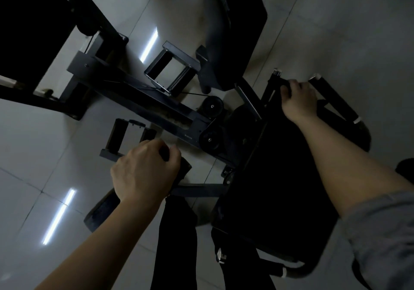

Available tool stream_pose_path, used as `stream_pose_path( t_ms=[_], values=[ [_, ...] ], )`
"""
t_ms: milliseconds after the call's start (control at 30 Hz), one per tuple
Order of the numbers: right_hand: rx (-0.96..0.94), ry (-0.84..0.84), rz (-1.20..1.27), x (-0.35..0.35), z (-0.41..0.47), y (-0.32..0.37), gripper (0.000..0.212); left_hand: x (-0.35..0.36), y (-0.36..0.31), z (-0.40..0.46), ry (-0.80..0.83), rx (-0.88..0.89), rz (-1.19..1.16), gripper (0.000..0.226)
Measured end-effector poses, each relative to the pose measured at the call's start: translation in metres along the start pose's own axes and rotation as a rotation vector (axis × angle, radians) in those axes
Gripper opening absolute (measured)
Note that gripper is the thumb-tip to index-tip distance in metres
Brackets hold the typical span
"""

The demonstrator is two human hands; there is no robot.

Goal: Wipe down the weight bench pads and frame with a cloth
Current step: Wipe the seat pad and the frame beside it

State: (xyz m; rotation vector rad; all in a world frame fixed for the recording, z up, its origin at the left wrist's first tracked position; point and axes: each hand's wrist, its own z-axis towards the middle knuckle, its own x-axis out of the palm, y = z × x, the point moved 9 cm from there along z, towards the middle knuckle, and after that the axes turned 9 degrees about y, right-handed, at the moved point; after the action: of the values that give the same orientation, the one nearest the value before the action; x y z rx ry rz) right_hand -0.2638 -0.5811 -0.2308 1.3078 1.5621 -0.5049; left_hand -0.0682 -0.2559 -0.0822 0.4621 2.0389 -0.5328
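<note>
No legible writing; my left hand [143,171] grips a dark cloth [177,233] on the frame [199,190]; my right hand [299,99] grips a black handle [277,83]

The pads [275,177] are black, the frame [156,101] dark grey with black wheels [211,106]. The floor [44,155] is pale grey tile with thin dark joints and white light streaks. The sleeve [385,229] is grey.

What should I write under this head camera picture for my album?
Left hand gripping a padded handle, right hand holding another padded bar beside the dark seat pad.
</note>
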Motion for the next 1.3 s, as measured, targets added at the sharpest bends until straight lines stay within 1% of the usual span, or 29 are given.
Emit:
stream_pose_path(
  t_ms=[100,167,267,333,433,533,600,667,767,833,867,900,933,967,1000,1067,1100,1133,1167,1200,1233,1300],
  values=[
    [0.036,0.047,-0.024,0.002,0.007,-0.001,0.044,-0.005,-0.004,0.009,-0.019,-0.026,-0.030,0.033],
    [0.020,0.063,-0.013,0.004,0.008,-0.004,0.044,-0.009,-0.008,0.013,-0.039,-0.033,-0.025,0.034],
    [-0.023,0.009,0.027,0.002,-0.007,-0.005,0.045,-0.011,-0.015,0.017,-0.051,-0.017,0.001,0.035],
    [-0.017,-0.032,0.047,0.009,-0.035,-0.003,0.048,-0.012,-0.019,0.019,-0.049,0.002,0.029,0.036],
    [0.005,-0.006,0.040,0.041,-0.102,0.007,0.051,-0.012,-0.029,0.019,-0.027,0.047,0.074,0.036],
    [-0.119,0.069,-0.012,0.072,-0.162,0.024,0.053,-0.011,-0.036,0.017,-0.012,0.118,0.102,0.038],
    [-0.188,0.113,-0.071,0.074,-0.156,0.025,0.054,-0.009,-0.038,0.015,-0.014,0.169,0.118,0.037],
    [-0.194,0.076,-0.126,0.061,-0.124,0.022,0.053,-0.005,-0.043,0.014,-0.007,0.227,0.150,0.037],
    [-0.119,0.027,-0.100,0.040,-0.074,0.011,0.053,0.001,-0.046,0.015,0.021,0.278,0.273,0.036],
    [-0.040,-0.025,-0.024,0.029,-0.066,-0.013,0.053,0.009,-0.059,0.015,0.034,0.335,0.376,0.026],
    [0.032,-0.047,0.019,0.025,-0.071,-0.036,0.053,0.017,-0.074,0.012,0.030,0.392,0.403,0.021],
    [0.131,-0.063,0.065,0.024,-0.079,-0.064,0.053,0.028,-0.094,0.007,0.036,0.458,0.395,0.021],
    [0.231,-0.071,0.107,0.025,-0.090,-0.094,0.052,0.041,-0.112,0.001,0.065,0.512,0.344,0.029],
    [0.320,-0.077,0.135,0.025,-0.102,-0.125,0.052,0.062,-0.127,-0.003,0.158,0.528,0.271,0.042],
    [0.393,-0.073,0.163,0.026,-0.112,-0.152,0.052,0.092,-0.135,-0.005,0.322,0.505,0.188,0.059],
    [0.543,-0.043,0.288,0.028,-0.122,-0.191,0.050,0.156,-0.134,-0.015,0.733,0.383,-0.033,0.096],
    [0.627,-0.054,0.375,0.027,-0.124,-0.204,0.050,0.181,-0.132,-0.023,0.867,0.318,-0.127,0.109],
    [0.702,-0.087,0.446,0.026,-0.126,-0.210,0.050,0.198,-0.128,-0.029,0.925,0.268,-0.175,0.121],
    [0.738,-0.127,0.460,0.025,-0.127,-0.207,0.050,0.210,-0.124,-0.033,0.924,0.232,-0.184,0.130],
    [0.721,-0.166,0.412,0.024,-0.126,-0.198,0.050,0.219,-0.124,-0.033,0.884,0.206,-0.165,0.136],
    [0.665,-0.201,0.348,0.025,-0.126,-0.183,0.049,0.224,-0.125,-0.032,0.828,0.189,-0.129,0.141],
    [0.481,-0.249,0.286,0.031,-0.126,-0.139,0.049,0.225,-0.130,-0.029,0.729,0.176,-0.080,0.148]
  ],
)
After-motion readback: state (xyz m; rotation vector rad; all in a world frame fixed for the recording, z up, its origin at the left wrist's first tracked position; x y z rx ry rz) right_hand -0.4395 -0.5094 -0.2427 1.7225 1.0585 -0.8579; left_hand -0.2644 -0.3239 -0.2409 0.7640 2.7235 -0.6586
